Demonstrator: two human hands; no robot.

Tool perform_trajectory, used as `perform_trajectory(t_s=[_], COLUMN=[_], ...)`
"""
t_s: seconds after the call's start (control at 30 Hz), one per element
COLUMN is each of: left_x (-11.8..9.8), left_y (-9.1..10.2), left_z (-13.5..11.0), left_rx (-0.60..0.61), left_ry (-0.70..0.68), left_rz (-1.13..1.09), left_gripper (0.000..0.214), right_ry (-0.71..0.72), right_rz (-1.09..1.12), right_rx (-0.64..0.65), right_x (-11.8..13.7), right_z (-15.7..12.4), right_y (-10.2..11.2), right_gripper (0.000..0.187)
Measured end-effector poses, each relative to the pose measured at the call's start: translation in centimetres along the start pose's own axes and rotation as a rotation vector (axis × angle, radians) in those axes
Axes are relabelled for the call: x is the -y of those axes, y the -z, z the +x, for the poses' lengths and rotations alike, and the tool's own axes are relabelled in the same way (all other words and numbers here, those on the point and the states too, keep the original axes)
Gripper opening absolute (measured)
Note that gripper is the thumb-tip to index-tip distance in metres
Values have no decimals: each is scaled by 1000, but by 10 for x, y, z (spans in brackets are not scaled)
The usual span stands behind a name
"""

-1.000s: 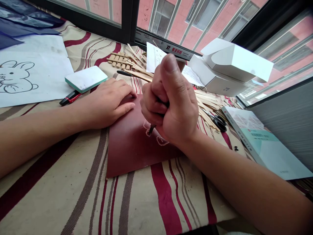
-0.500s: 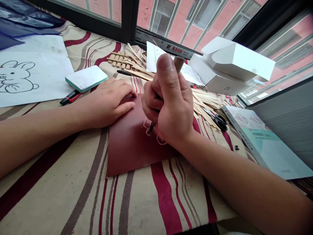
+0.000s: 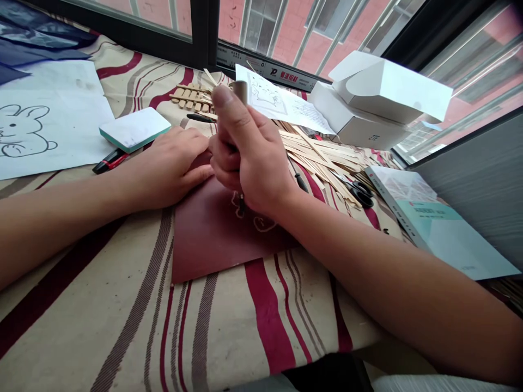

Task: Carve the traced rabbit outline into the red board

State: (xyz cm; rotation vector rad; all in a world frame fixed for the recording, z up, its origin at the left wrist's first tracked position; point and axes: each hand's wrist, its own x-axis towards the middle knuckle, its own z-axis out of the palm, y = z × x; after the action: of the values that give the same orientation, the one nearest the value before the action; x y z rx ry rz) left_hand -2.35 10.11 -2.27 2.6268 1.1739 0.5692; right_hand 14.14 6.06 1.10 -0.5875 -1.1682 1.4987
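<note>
A cream-coloured cloth with dark red and brown stripes is spread out. On its middle, a flat, dark red board is laid. The board's far left part is covered by the left hand, laid down loosely. A brown tool with a round handle is squeezed in the right hand's fist, above thin white lines on the board. Whether the hands touch cannot be told.

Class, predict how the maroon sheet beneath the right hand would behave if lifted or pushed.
The maroon sheet is probably fairly stiff: its edges look straight and flat. Its thin edge suggests little weight. Its smooth sheen hints it may slide if pushed.
</note>
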Motion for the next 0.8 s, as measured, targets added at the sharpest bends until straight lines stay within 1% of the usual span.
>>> perform_trajectory(t_s=[0.03, 0.07, 0.1, 0.13, 0.17, 0.2, 0.33, 0.43, 0.5, 0.57, 0.63, 0.7, 0.8], left_x=[0, 1, 1, 2, 2, 3, 4, 5, 6, 7, 7, 8, 7], left_y=[0, 0, 0, 0, 0, 0, -1, -1, -1, -2, -3, -4, -4], left_z=[-1, -2, -2, -3, -3, -3, -2, -2, -3, -4, -4, -3, -3], left_rx=[4, 1, -2, -6, -9, -16, -25, -25, -36, -33, -28, -34, -33], left_ry=[1, 2, 2, 3, 0, -4, -33, -52, -51, -36, -19, -5, 15], left_rz=[27, 50, 66, 72, 72, 67, 37, 49, 63, 69, 71, 75, 79], left_gripper=[29, 30, 30, 30, 30, 29, 27, 28, 31, 37, 43, 49, 49], right_ry=[30, 55, 68, 64, 43, 5, -164, -230, -221, -142, -54, -16, -24], right_rz=[5, 11, 16, 22, 30, 37, 85, 119, 120, 123, 127, 122, 53], right_rx=[-121, -211, -267, -277, -254, -203, 89, 241, 239, 134, 55, 49, 63], right_x=[-2, -4, -5, -5, -4, -3, 0, -1, 1, 8, 18, 26, 28], right_z=[1, 1, 2, 2, 2, 2, 6, 12, 15, 13, 8, 1, -6], right_y=[0, 1, 1, 1, 1, 2, 10, 22, 29, 32, 32, 28, 22], right_gripper=[58, 60, 62, 63, 65, 65, 69, 71, 72, 73, 69, 64, 64])
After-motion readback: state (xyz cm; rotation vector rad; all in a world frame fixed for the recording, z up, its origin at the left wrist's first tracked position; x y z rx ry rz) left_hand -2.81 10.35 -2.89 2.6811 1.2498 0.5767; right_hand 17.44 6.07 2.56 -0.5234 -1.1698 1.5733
